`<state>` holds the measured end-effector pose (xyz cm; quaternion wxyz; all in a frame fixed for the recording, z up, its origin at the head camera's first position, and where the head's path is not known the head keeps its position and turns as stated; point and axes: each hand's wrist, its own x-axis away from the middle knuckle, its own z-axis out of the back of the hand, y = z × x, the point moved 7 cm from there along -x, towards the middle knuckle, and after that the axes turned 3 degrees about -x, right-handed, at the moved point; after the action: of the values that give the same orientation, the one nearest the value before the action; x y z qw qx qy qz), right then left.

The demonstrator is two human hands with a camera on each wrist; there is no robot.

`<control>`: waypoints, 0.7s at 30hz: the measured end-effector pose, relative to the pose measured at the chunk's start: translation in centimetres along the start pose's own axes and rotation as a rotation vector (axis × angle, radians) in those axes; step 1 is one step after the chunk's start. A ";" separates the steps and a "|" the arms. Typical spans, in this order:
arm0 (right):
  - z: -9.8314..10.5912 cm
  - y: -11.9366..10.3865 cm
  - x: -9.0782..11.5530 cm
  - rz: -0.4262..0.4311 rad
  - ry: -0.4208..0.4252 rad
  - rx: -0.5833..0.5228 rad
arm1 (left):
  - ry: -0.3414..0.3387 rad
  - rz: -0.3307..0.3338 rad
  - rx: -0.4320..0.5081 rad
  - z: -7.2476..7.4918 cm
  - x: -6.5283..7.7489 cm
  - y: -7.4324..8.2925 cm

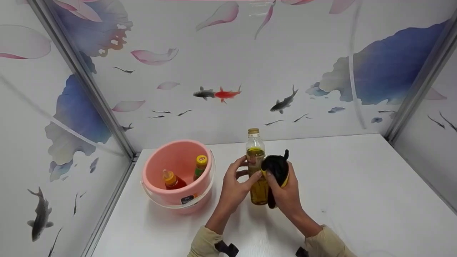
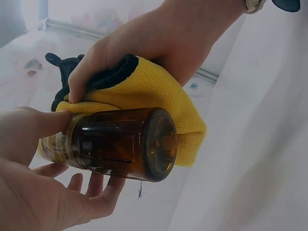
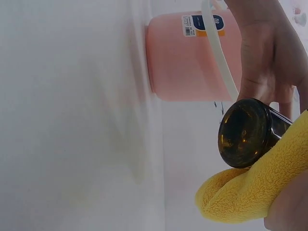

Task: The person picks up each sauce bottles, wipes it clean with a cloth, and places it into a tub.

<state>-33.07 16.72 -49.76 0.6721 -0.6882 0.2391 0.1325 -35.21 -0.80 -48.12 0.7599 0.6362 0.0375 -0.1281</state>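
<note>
A glass bottle of yellow-green oil (image 1: 259,189) with a gold cap is held upright above the white table. My left hand (image 1: 234,187) grips its labelled side, thumb in front and fingers behind, as the left wrist view shows. Against the bottle's right side lies a folded cloth (image 2: 163,91), yellow and fluffy with black trim and a small black loop. My right hand (image 1: 287,192) pinches this cloth, its thumb over the dark edge. In the right wrist view the bottle's base (image 3: 243,132) shows beside the yellow folds.
Left of my hands stands a pink bucket (image 1: 200,197) with a white handle. Inside it are a red sauce bottle (image 1: 174,181) with an orange cap and a yellow-capped bottle (image 1: 201,166). White panels printed with fish and petals enclose the white table (image 1: 357,192) at the back and sides.
</note>
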 end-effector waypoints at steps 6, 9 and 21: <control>-0.1 0.1 0.2 -0.006 0.001 0.002 | -0.009 0.002 0.012 0.1 -0.1 0.2; 0.0 0.3 0.2 -0.013 0.017 0.013 | -0.030 0.004 0.019 0.0 -0.1 0.2; 1.0 0.2 0.0 -0.015 0.103 0.035 | -0.122 -0.002 0.038 -1.2 0.2 0.1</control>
<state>-33.02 17.71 -50.03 0.6719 -0.6839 0.2705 0.0878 -34.87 0.34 -48.26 0.7484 0.6414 -0.0107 -0.1683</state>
